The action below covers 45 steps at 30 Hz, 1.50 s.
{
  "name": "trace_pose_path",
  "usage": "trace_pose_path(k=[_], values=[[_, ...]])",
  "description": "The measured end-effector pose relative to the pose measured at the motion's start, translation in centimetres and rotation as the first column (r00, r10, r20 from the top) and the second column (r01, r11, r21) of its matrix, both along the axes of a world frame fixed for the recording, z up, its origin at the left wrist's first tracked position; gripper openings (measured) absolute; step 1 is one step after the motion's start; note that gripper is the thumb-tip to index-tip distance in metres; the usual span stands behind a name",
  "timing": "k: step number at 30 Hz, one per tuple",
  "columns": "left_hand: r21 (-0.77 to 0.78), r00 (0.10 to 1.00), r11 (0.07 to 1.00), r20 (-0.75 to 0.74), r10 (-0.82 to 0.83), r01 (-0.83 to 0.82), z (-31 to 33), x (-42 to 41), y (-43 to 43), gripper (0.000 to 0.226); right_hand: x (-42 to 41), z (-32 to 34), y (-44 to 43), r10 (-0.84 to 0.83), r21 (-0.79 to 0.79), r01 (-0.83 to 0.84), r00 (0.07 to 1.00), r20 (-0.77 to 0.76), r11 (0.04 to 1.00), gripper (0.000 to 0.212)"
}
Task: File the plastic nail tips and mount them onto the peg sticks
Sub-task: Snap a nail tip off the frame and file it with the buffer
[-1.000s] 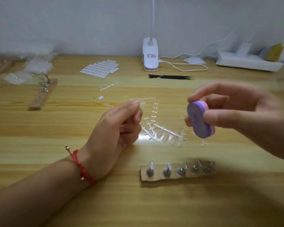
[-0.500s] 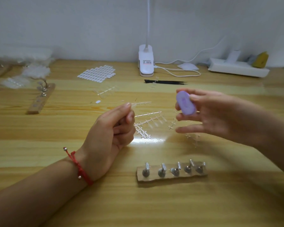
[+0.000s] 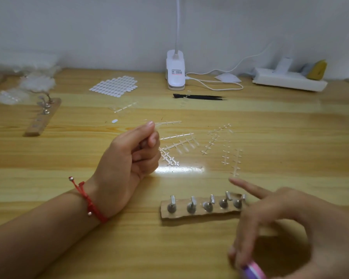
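Hands apart | left hand pinches nail tip | right hand dropped beside peg block, gripping file

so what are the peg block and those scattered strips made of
Peg block: likely raw wood, matte tan with ragged edges. Its pegs: metal by the look, grey with bright glints. Strips: probably clear plastic, glossy and see-through.

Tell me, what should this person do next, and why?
Probably set the purple file down and pick a peg stick: the right hand holds the file low over the table, index finger out by the peg block, while the left hand pinches a clear plastic piece.
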<state>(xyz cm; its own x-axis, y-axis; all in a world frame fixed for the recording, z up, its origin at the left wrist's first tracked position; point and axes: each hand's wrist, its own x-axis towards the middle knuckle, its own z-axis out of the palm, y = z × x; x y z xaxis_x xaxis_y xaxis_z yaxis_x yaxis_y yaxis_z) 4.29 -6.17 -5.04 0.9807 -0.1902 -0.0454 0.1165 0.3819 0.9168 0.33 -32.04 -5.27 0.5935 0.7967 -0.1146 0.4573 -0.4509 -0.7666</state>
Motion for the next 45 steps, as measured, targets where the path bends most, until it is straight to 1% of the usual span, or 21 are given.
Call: trace_pose_path(k=[1, 2, 3, 4, 6, 12, 14, 18, 20, 21, 23, 25, 26, 27, 28, 29, 31, 34, 38, 40, 45], values=[[-0.003, 1.0, 1.0, -0.006, 0.001, -0.001, 0.0, 0.0, 0.0, 0.031, -0.5, 0.7, 0.6, 0.006, 0.137, -0.001, 0.999, -0.037, 0.991, 0.015], [-0.003, 1.0, 1.0, -0.008, 0.001, -0.001, 0.1, 0.0, 0.0, 0.031, -0.3, 1.2, 0.2, 0.027, 0.217, 0.001, 0.991, -0.129, 0.976, 0.018], [0.001, 1.0, 1.0, -0.007, 0.002, -0.002, 0.1, 0.0, 0.0, 0.031, -0.5, 1.1, 0.1, 0.017, 0.242, 0.021, 0.988, -0.153, 0.97, 0.019], [0.006, 1.0, 1.0, -0.004, 0.002, -0.002, 0.1, 0.0, 0.0, 0.03, -0.5, 0.7, -0.4, -0.026, 0.242, 0.057, 0.991, -0.129, 0.969, 0.02], [0.014, 1.0, 1.0, 0.003, -0.002, 0.002, 0.1, 0.0, -0.1, 0.03, -0.5, 0.3, -0.9, -0.049, 0.237, 0.071, 0.994, -0.093, 0.969, 0.021], [0.034, 1.0, 0.999, 0.004, -0.024, 0.024, 0.1, 0.0, 0.0, 0.033, -0.2, 0.9, -1.2, -0.104, 0.174, 0.149, 0.963, -0.247, 0.973, 0.026], [0.037, 1.0, 0.999, 0.002, -0.026, 0.026, 0.1, -0.1, 0.0, 0.034, 0.4, 1.3, -1.2, -0.082, 0.173, 0.137, 0.953, -0.29, 0.975, 0.025], [0.064, 1.0, 0.998, 0.024, -0.013, 0.012, 0.3, -0.3, -0.1, 0.031, 1.8, 1.8, -2.2, -0.091, 0.188, 0.155, 0.947, -0.308, 0.97, 0.027], [0.107, 0.998, 0.994, 0.058, -0.016, 0.01, 0.4, -0.5, -0.3, 0.032, 2.4, 2.3, -3.0, -0.046, 0.264, 0.133, 0.948, -0.314, 0.955, 0.026], [0.144, 0.996, 0.99, 0.084, -0.023, 0.011, 0.5, -0.6, -0.3, 0.032, 2.6, 2.6, -3.4, -0.026, 0.338, 0.149, 0.939, -0.343, 0.929, 0.027], [0.244, 0.984, 0.97, 0.167, -0.056, 0.013, 0.7, -0.8, -0.7, 0.032, 3.3, 3.3, -3.4, -0.085, 0.462, 0.303, 0.897, -0.434, 0.833, 0.031], [0.339, 0.957, 0.941, 0.27, -0.105, 0.008, 1.0, -0.6, -1.7, 0.033, 4.4, 3.4, -2.4, -0.199, 0.529, 0.514, 0.818, -0.54, 0.675, 0.04], [0.378, 0.939, 0.926, 0.32, -0.128, -0.002, 1.1, -0.4, -2.3, 0.034, 5.0, 3.1, -1.5, -0.229, 0.539, 0.581, 0.78, -0.582, 0.61, 0.043], [0.407, 0.921, 0.913, 0.362, -0.143, -0.018, 1.3, -0.2, -3.0, 0.034, 5.5, 2.9, -0.4, -0.236, 0.536, 0.618, 0.753, -0.614, 0.575, 0.043], [0.423, 0.907, 0.905, 0.394, -0.148, -0.036, 1.3, 0.1, -3.7, 0.034, 6.0, 2.6, 0.7, -0.226, 0.527, 0.635, 0.734, -0.641, 0.565, 0.04], [0.427, 0.9, 0.903, 0.413, -0.141, -0.054, 1.3, 0.4, -4.2, 0.034, 6.3, 2.4, 1.7, -0.208, 0.518, 0.643, 0.718, -0.664, 0.564, 0.036], [0.412, 0.9, 0.908, 0.421, -0.113, -0.078, 0.9, 1.0, -4.6, 0.033, 6.5, 1.8, 3.1, -0.167, 0.512, 0.647, 0.697, -0.697, 0.565, 0.036], [0.402, 0.905, 0.914, 0.405, -0.127, -0.052, 0.4, 1.6, -4.3, 0.033, 6.2, 0.8, 3.4, -0.177, 0.517, 0.672, 0.684, -0.707, 0.53, 0.039], [0.397, 0.896, 0.917, 0.395, -0.203, 0.033, 0.2, 1.7, -4.1, 0.031, 5.9, 0.0, 3.6, -0.228, 0.53, 0.645, 0.727, -0.648, 0.55, 0.031], [0.389, 0.905, 0.92, 0.375, -0.202, 0.044, 0.2, 1.8, -4.1, 0.032, 5.8, 0.0, 3.8, -0.239, 0.535, 0.643, 0.733, -0.637, 0.548, 0.028], [0.402, 0.918, 0.914, 0.339, -0.206, 0.057, 0.2, 1.8, -4.0, 0.034, 5.6, 0.1, 3.9, -0.272, 0.536, 0.652, 0.735, -0.621, 0.536, 0.031]])
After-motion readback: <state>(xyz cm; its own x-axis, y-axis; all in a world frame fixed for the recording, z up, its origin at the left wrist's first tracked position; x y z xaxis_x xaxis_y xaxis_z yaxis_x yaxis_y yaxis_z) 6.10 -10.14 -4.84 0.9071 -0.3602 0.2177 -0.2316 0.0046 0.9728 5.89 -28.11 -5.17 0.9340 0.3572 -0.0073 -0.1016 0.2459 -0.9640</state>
